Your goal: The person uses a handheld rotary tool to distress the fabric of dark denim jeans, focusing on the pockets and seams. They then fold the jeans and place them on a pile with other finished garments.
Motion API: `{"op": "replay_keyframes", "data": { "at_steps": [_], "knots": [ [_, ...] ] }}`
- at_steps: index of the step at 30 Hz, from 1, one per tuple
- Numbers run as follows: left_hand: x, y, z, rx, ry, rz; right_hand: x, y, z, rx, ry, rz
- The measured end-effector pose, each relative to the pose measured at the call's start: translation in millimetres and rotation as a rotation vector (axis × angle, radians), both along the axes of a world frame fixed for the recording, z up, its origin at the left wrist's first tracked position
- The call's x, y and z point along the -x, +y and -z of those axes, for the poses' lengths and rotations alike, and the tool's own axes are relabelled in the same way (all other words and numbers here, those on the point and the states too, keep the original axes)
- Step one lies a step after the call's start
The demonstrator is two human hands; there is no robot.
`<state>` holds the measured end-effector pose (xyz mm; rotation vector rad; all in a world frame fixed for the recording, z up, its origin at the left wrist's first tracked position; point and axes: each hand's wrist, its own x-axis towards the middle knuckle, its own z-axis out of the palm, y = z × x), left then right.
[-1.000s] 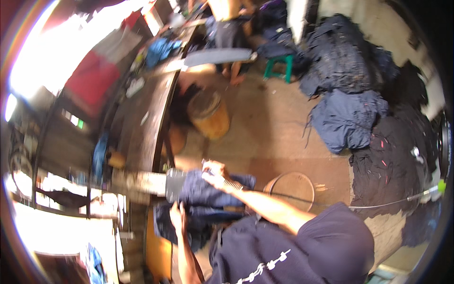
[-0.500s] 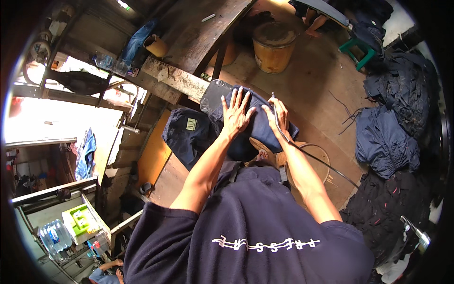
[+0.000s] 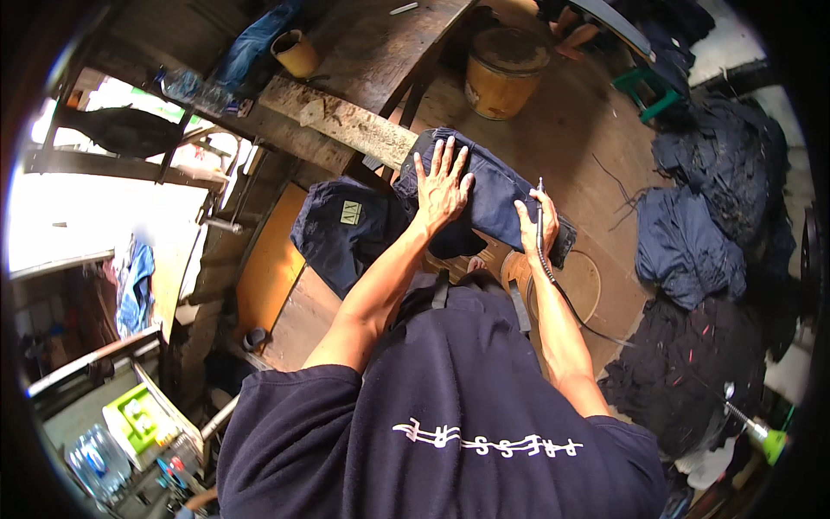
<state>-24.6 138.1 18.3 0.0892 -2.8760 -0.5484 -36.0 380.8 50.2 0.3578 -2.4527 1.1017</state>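
Long dark-blue denim garment (image 3: 500, 197), lying directly beneath the left fingers and reaching to the right ones; whether it is drawn around a support or only laid upon one cannot be told. The left hand (image 3: 443, 195) rests palm down on the cloth, its fingers extended and slightly spread, holding nothing. The right hand (image 3: 539, 227), at the garment's other end, has thumb and fingers closed about a slim, pen-shaped tool (image 3: 540, 208), whose tip projects beyond the fingers. From the tool a thin black cable (image 3: 566, 298) runs back below the right fingers, along the forearm. Left of the left fingers hangs a dark navy cloth section (image 3: 328, 238) bearing a pale rectangular patch (image 3: 350, 213). Above and left of those fingers, a pale, weathered wooden beam (image 3: 346, 126) extends to the cloth; farther beyond stand a brown wooden table (image 3: 393, 56) and a small yellow-brown cylindrical container (image 3: 296, 54). Beyond the fingers of both hands, on the floor, stands a yellow drum with a dark top (image 3: 500, 84). Well to the right of the right fingers are a green plastic stool (image 3: 650, 97), crumpled blue cloth (image 3: 687, 246) and, lower, a black cloth heap (image 3: 692, 368).
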Motion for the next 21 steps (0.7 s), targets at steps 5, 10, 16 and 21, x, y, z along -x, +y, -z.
{"op": "replay_keyframes", "data": {
  "at_steps": [5, 10, 16, 21],
  "knots": [
    [-14.5, -11.1, -19.6, -0.271, 0.028, 0.028, -14.3, -3.3, -40.1, 0.369, -0.285, 0.2],
    [-58.5, -2.4, -61.7, -1.154, -0.437, 0.284, -54.0, -13.6, -68.3, 0.556, -0.317, 0.023],
    [-46.3, 55.0, -113.1, -1.933, -0.796, 0.282, -64.5, -67.3, -77.8, 0.624, 0.037, -0.096],
    [-7.1, 58.2, -130.5, -1.977, -0.721, 0.338, -91.1, -44.9, -127.3, 0.948, -0.97, -0.066]
  ]
}}
